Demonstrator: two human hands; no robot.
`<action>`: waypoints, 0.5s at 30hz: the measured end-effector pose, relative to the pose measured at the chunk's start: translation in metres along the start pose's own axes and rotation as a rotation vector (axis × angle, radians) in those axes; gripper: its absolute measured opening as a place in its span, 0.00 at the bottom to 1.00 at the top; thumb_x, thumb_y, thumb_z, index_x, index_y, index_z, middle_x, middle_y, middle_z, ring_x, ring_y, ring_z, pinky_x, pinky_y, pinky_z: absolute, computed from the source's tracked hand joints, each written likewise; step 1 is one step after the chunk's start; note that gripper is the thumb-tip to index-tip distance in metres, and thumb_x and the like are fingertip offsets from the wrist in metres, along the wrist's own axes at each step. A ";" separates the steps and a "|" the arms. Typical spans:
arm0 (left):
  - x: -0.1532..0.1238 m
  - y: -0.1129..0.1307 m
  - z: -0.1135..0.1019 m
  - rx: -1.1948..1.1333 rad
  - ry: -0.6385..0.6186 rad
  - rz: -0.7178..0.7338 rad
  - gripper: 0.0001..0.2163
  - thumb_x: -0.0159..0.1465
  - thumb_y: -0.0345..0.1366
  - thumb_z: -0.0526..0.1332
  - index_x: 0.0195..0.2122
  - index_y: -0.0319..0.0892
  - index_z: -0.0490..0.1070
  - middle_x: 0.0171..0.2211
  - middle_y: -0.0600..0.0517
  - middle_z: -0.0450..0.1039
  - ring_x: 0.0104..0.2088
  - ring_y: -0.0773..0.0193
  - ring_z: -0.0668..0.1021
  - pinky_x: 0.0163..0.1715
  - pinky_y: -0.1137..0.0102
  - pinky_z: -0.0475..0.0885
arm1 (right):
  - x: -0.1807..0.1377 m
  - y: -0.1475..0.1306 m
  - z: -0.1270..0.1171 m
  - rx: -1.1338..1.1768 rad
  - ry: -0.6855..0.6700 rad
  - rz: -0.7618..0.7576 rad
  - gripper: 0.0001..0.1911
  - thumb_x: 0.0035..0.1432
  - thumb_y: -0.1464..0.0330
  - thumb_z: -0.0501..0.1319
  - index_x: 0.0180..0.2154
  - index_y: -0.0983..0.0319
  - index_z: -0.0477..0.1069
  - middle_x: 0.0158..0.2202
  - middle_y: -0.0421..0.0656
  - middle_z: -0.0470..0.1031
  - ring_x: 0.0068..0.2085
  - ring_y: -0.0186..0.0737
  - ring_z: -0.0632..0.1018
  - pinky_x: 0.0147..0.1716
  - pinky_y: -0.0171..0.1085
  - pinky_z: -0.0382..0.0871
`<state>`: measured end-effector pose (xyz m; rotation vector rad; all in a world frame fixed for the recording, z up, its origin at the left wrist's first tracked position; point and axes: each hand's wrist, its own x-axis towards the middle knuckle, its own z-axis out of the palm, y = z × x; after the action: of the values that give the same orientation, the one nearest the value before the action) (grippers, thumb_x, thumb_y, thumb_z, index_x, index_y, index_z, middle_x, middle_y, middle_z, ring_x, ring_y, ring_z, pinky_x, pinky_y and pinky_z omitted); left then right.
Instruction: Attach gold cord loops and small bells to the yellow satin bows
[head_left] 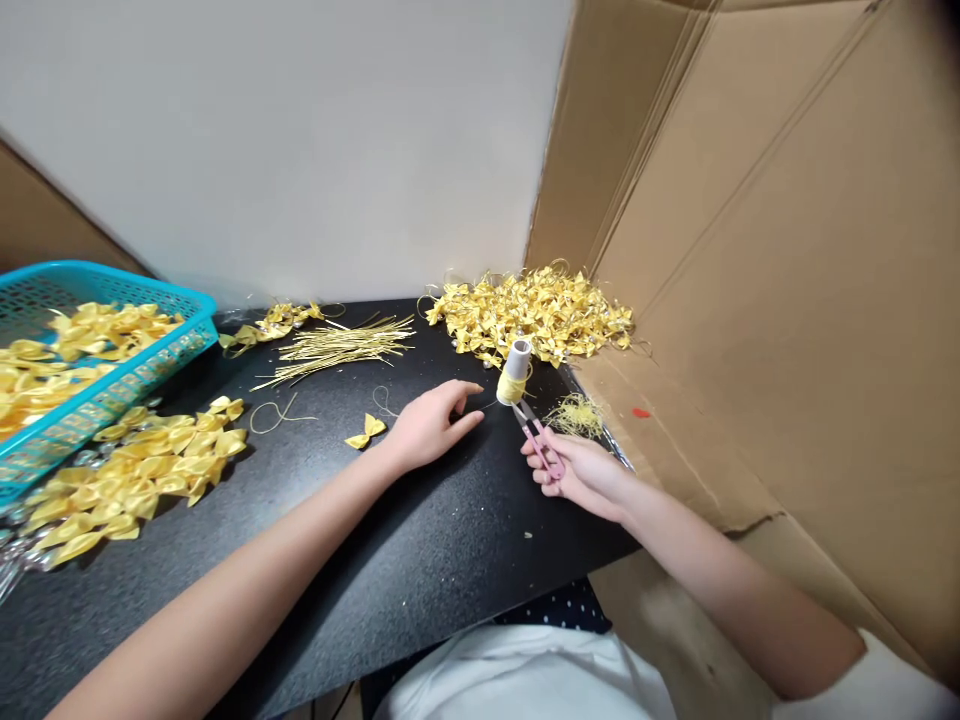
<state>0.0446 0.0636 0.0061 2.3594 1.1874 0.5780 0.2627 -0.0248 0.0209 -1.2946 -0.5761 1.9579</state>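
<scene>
My right hand [574,468] is closed around pink-handled thread snips [541,445]. Their blade tips point up at the base of a thread cone [513,384], grey on top and wound with yellow thread. Left of the cone, my left hand [433,425] lies low over the black table, thumb and forefinger stretched out and apart. A thin strand shows between it and the cone; whether the curled fingers touch it I cannot tell. Beside my left wrist is a single yellow satin bow [365,431], with a loop of thin cord near it.
A heap of yellow bows [529,315] lies at the back against the cardboard [720,300]. Gold twist ties [345,345] are spread at the back middle. On the left, a blue basket [150,360] holds bows, with more bows [161,465] before it. Thread scraps [577,415] lie right.
</scene>
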 end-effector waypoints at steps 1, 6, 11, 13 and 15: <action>0.001 -0.001 0.006 0.054 -0.010 0.015 0.15 0.65 0.41 0.58 0.51 0.42 0.69 0.34 0.52 0.70 0.32 0.61 0.75 0.33 0.68 0.69 | 0.005 -0.003 0.000 -0.037 0.009 0.021 0.16 0.66 0.61 0.55 0.31 0.66 0.69 0.23 0.38 0.63 0.21 0.27 0.63 0.20 0.28 0.53; 0.006 -0.004 0.024 0.154 0.028 0.068 0.08 0.66 0.38 0.58 0.42 0.42 0.72 0.37 0.49 0.70 0.37 0.60 0.75 0.36 0.67 0.70 | 0.014 -0.014 -0.008 -0.116 -0.010 0.127 0.17 0.69 0.61 0.49 0.31 0.64 0.65 0.17 0.31 0.54 0.15 0.25 0.51 0.17 0.27 0.46; 0.007 -0.004 0.025 0.091 0.042 0.083 0.07 0.67 0.35 0.55 0.34 0.41 0.70 0.33 0.51 0.69 0.32 0.63 0.74 0.34 0.68 0.69 | 0.018 -0.016 -0.011 -0.107 0.010 0.124 0.17 0.69 0.63 0.45 0.31 0.63 0.64 0.17 0.29 0.50 0.15 0.24 0.47 0.15 0.26 0.42; 0.007 -0.003 0.025 0.066 0.048 0.078 0.07 0.67 0.34 0.55 0.33 0.41 0.69 0.33 0.51 0.68 0.32 0.63 0.74 0.33 0.69 0.69 | 0.020 -0.017 -0.012 -0.102 0.009 0.116 0.17 0.69 0.62 0.46 0.31 0.63 0.63 0.17 0.29 0.49 0.15 0.24 0.46 0.15 0.25 0.42; 0.006 -0.003 0.025 0.049 0.053 0.077 0.07 0.67 0.34 0.54 0.33 0.41 0.68 0.33 0.51 0.68 0.31 0.64 0.73 0.33 0.69 0.68 | 0.023 -0.019 -0.012 -0.098 0.004 0.109 0.17 0.69 0.62 0.46 0.31 0.62 0.63 0.16 0.29 0.49 0.15 0.24 0.46 0.15 0.25 0.42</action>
<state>0.0598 0.0651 -0.0147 2.4536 1.1502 0.6482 0.2744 0.0045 0.0157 -1.4171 -0.6180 2.0366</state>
